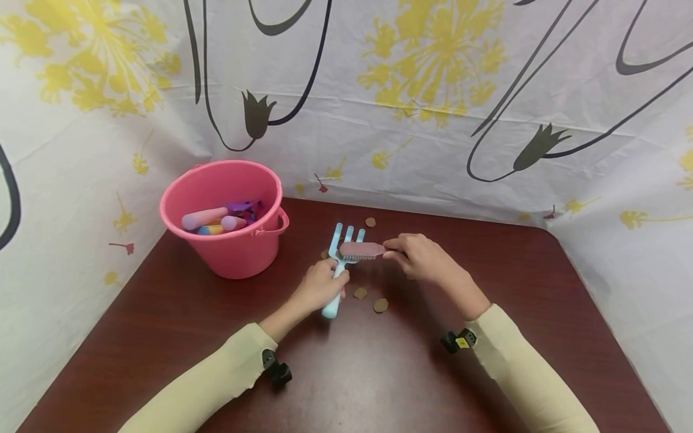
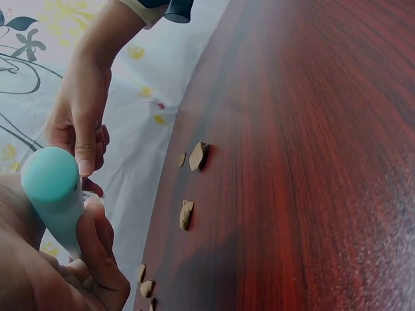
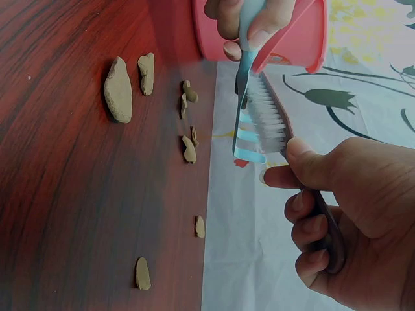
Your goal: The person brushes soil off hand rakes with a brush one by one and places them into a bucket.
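Note:
My left hand [image 1: 322, 285] grips the handle of a light blue toy hand fork [image 1: 332, 305], its tines pointing away from me. In my right hand [image 1: 419, 257] is the dark handle of a pinkish brush [image 1: 360, 249], fingers curled round it. The brush head lies across the base of the tines, bristles [image 3: 264, 120] facing the fork in the right wrist view. From the left wrist, the rounded handle end [image 2: 52, 175] shows close up. Several flat brown clumps [image 1: 381, 305] are scattered on the table below the tools.
A pink bucket [image 1: 233, 258] with several colourful toys inside stands at the left back of the dark red-brown table [image 1: 373, 385]. Its handle [image 1: 278, 225] hangs at the right side. A patterned white cloth [image 1: 335, 138] surrounds the table at the back and sides.

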Demonstrator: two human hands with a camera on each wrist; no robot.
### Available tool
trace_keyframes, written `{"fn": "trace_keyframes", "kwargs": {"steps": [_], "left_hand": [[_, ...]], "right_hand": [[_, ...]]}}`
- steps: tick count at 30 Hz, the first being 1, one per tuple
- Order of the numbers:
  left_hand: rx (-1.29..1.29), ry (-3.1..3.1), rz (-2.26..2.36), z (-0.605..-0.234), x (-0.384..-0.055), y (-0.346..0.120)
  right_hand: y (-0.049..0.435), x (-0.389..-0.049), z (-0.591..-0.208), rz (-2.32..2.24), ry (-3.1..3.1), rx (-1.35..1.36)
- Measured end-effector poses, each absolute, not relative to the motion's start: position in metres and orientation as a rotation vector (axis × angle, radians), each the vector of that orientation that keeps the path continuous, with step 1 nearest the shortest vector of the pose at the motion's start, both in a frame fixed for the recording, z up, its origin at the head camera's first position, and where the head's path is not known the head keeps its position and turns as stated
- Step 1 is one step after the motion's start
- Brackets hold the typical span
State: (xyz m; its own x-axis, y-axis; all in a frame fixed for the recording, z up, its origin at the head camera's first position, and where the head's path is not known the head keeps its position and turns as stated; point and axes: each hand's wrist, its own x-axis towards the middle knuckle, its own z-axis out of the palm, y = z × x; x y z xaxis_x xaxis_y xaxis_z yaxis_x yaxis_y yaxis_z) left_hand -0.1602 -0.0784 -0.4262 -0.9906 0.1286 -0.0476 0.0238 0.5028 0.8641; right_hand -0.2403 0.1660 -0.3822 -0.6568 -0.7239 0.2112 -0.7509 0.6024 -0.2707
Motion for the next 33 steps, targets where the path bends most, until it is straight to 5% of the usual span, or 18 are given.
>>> {"fn": "trace_keyframes", "kwargs": {"steps": [33], "left_hand": [[0.128, 2.646, 1.524, -0.4265, -0.1622, -0.0762]], "right_hand": [[0.1640, -0.2429, -0.3916, 0.633, -2.712, 1.275]]}}
